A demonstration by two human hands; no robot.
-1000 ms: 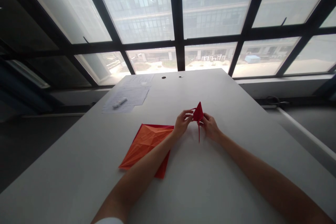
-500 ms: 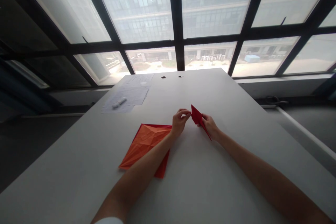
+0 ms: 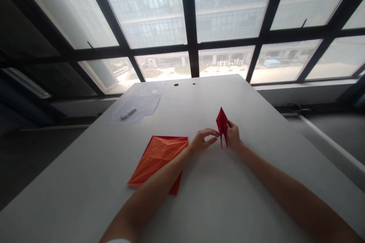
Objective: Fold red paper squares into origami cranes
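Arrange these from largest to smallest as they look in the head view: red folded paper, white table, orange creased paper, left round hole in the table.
1. White table
2. Orange creased paper, though partly hidden
3. Red folded paper
4. Left round hole, farther from the camera

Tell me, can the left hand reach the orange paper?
Probably yes. The left hand looks open and is close by, and only its own forearm crosses over the orange paper, so it would likely just need to draw back.
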